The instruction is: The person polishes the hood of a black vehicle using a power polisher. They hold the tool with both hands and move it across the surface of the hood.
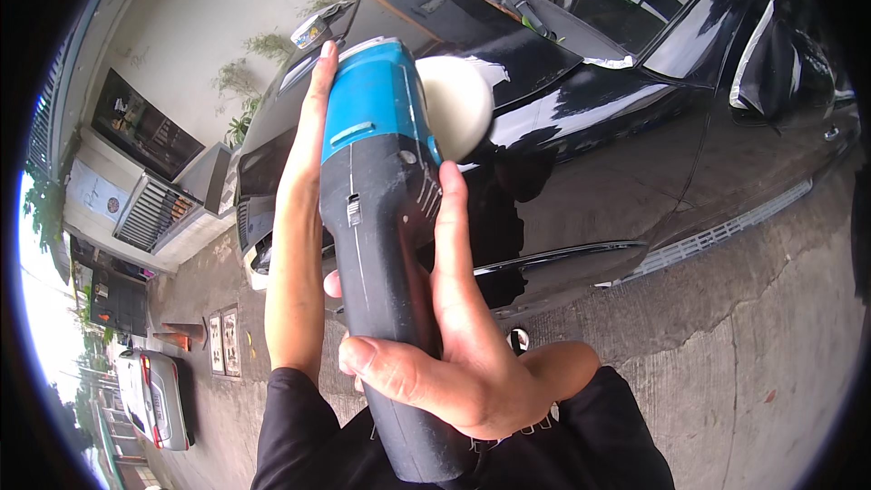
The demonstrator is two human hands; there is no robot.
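A blue and black power polisher [374, 204] fills the middle of the view, held up in front of my body. My right hand [456, 361] wraps its black handle, with the index finger stretched along the housing. My left hand [326, 71] holds the blue head from the left; its thumb shows and most of its fingers are hidden behind the tool. A round white polishing pad [457, 105] sticks out on the right of the head. Beyond it stands a glossy black car [599, 170]. I cannot tell whether the pad touches the paintwork.
A small printed tub [310, 31] rests on the car's front. Wipers [517, 0] and a side mirror [782, 75] project from the car. Cracked concrete [721, 354] lies below. Traffic cones [178, 339] and a silver car [153, 398] stand farther left, near a pale wall [197, 13].
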